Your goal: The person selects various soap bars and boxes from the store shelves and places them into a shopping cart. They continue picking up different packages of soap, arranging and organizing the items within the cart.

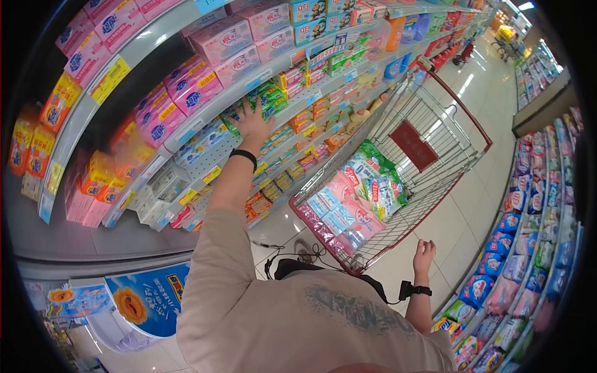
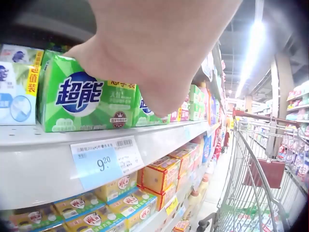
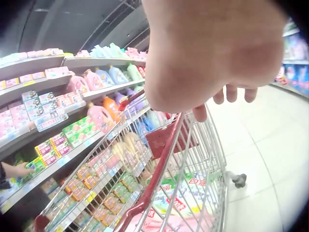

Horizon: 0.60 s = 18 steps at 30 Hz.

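My left hand (image 1: pixel 254 127) reaches onto a shelf and rests on green soap packs (image 1: pixel 273 99), its fingers spread across them. In the left wrist view the base of that hand (image 2: pixel 145 58) covers the upper edge of a green soap pack (image 2: pixel 87 99) with a blue logo, and the fingertips are hidden behind the wrist. My right hand (image 1: pixel 425 253) hangs loosely beside the shopping cart (image 1: pixel 460 168), holding nothing. In the right wrist view its relaxed fingers (image 3: pixel 231 94) show beneath the palm, above the cart's red handle (image 3: pixel 164 166).
Pink and blue bagged goods (image 1: pixel 348 211) and green-and-white bags lie in the cart. Shelves of boxed soap (image 1: pixel 224 40) run along the left. Another shelf of bagged products (image 1: pixel 497 267) lines the right. A price label (image 2: pixel 104 162) hangs under the green packs.
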### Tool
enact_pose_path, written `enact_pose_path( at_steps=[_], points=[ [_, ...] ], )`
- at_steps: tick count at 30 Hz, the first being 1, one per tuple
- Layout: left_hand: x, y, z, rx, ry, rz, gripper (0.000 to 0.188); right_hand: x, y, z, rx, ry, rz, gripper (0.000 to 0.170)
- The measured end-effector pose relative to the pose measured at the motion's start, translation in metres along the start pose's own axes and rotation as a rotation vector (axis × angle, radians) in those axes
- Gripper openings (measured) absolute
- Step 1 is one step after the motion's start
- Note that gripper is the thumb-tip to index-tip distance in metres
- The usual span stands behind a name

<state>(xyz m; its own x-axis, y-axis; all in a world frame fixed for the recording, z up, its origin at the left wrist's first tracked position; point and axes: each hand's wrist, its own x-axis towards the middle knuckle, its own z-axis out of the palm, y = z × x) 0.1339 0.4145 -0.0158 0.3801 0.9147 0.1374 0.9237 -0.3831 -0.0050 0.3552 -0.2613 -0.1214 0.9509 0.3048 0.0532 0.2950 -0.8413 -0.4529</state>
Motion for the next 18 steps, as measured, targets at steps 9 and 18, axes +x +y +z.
enact_pose_path(
  at_steps=[9, 18],
  points=[
    [0.012, -0.013, 0.055, 0.187, 0.230, 0.105, 0.069, -0.030, -0.008, -0.013, -0.017, 0.135, 0.133, 0.043],
    [0.019, -0.016, 0.053, 0.156, 0.296, 0.251, 0.058, -0.032, -0.051, 0.003, 0.109, 0.012, 0.068, 0.044]
  ],
)
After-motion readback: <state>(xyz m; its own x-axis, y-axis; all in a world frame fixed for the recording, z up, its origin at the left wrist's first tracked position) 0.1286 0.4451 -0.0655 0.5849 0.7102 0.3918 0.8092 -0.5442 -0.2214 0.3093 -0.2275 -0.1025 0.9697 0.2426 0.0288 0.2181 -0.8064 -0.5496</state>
